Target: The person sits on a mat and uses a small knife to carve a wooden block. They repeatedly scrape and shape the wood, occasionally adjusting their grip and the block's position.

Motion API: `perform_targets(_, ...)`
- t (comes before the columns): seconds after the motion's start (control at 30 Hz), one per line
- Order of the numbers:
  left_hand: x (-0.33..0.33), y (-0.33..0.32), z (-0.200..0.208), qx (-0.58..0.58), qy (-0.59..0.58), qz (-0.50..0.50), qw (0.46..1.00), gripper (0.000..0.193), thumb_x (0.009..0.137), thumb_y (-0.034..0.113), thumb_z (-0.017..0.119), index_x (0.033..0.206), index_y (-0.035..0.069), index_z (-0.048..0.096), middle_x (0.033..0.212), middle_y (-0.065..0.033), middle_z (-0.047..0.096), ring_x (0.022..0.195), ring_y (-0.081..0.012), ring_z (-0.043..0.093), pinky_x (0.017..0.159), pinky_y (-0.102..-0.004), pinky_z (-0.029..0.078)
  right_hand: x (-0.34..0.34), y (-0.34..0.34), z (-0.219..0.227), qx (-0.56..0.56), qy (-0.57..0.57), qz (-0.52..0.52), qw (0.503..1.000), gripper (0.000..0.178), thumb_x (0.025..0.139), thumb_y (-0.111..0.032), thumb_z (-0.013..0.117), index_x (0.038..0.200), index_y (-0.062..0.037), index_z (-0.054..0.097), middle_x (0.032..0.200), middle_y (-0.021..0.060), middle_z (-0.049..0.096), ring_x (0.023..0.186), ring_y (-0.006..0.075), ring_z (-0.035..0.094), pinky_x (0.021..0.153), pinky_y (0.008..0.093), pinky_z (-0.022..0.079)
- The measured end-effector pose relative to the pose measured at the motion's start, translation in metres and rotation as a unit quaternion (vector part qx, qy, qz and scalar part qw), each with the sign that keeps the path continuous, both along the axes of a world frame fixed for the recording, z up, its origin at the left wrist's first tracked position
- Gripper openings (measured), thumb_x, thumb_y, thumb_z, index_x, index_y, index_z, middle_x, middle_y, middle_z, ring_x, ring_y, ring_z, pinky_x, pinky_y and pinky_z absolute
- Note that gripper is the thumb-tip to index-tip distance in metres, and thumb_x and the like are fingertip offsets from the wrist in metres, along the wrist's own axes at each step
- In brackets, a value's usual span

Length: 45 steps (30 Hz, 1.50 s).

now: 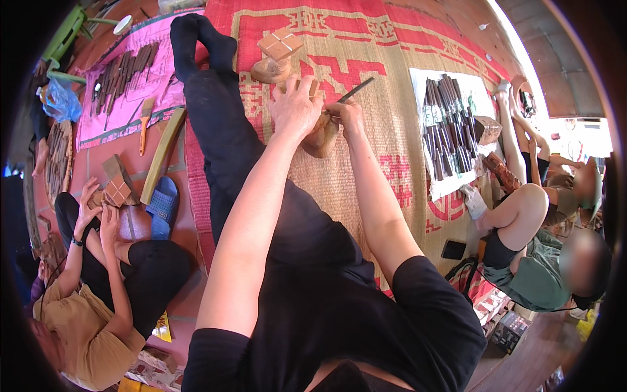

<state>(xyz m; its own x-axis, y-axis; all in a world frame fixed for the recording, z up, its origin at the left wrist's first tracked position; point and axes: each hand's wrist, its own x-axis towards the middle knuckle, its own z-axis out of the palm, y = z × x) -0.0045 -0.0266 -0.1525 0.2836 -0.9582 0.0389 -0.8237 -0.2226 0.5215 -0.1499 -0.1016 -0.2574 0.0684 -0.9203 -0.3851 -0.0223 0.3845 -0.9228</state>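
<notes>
On the mat in front of me lies a carved wooden piece (320,144), brown and rounded at its near end. My left hand (295,110) is closed over its far part, and the fingers cover much of it. My right hand (347,117) grips a slim dark carving chisel (356,89) beside the piece. One end of the chisel points up and to the right; its other end is hidden at the hand. Just beyond my left hand stands another wooden carving (279,44), with a square block top marked by a pale cross over a rounded base.
Dark-handled tools (449,127) lie on a white cloth at right; more (124,72) rest on a pink cloth at left. A brush (145,127) and wooden strip (163,153) flank my legs. A person at left holds a wooden block (117,189); others sit at right.
</notes>
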Motion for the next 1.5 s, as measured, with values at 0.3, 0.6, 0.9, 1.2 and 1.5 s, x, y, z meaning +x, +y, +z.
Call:
perform_targets(0.3, -0.002, 0.007, -0.003, 0.0, 0.0, -0.002, 1.0, 0.048, 0.082, 0.034, 0.053, 0.129, 0.022, 0.046, 0.133, -0.0063, 0.043, 0.115, -0.0378, 0.045, 0.093, -0.053, 0.039, -0.007, 0.012, 0.002, 0.024, -0.041, -0.023, 0.999, 0.008, 0.074, -0.002, 0.062, 0.078, 0.0003, 0.057, 0.073, 0.0119, 0.064, 0.064, 0.0206, 0.065, 0.056, 0.0273, 0.053)
perform_targets(0.6, -0.004, 0.001, -0.006, -0.025, -0.006, -0.004, 1.0, 0.048, 0.082, 0.032, 0.053, 0.128, 0.021, 0.047, 0.133, -0.0067, 0.043, 0.113, -0.0395, 0.046, 0.09, -0.0526, 0.041, -0.006, 0.0, 0.003, 0.03, -0.044, -0.045, 0.998, 0.012, 0.069, -0.004, 0.066, 0.079, -0.0013, 0.061, 0.069, 0.0092, 0.063, 0.06, 0.0181, 0.062, 0.051, 0.0275, 0.045)
perform_targets(0.9, -0.002, 0.002, -0.005, -0.029, -0.026, -0.007, 0.999, 0.049, 0.081, 0.032, 0.054, 0.128, 0.022, 0.046, 0.133, -0.0055, 0.042, 0.113, -0.0383, 0.046, 0.092, -0.0538, 0.039, 0.007, -0.003, 0.002, 0.049, 0.001, -0.046, 0.998, 0.006, 0.068, -0.003, 0.065, 0.073, 0.0, 0.062, 0.071, 0.011, 0.064, 0.058, 0.0177, 0.061, 0.048, 0.0257, 0.042)
perform_targets(1.2, -0.005, -0.003, -0.013, -0.134, -0.1, -0.077, 0.983, 0.04, 0.086, 0.034, 0.052, 0.122, 0.016, 0.053, 0.124, -0.0091, 0.052, 0.113, -0.0253, 0.051, 0.095, -0.0496, 0.037, -0.003, -0.018, -0.028, 0.027, 0.116, -0.017, 0.993, 0.015, 0.061, -0.004, 0.065, 0.075, 0.0023, 0.066, 0.066, 0.0147, 0.064, 0.059, 0.022, 0.063, 0.056, 0.0354, 0.051)
perform_targets(1.5, -0.003, -0.001, -0.004, -0.036, -0.017, -0.064, 0.997, 0.048, 0.083, 0.034, 0.054, 0.129, 0.022, 0.046, 0.135, -0.0035, 0.04, 0.117, -0.0398, 0.042, 0.094, -0.0531, 0.038, 0.012, -0.008, -0.023, -0.035, 0.167, -0.022, 0.985, 0.013, 0.059, -0.011, 0.07, 0.067, -0.0012, 0.066, 0.063, 0.0106, 0.064, 0.057, 0.0203, 0.062, 0.054, 0.0332, 0.049)
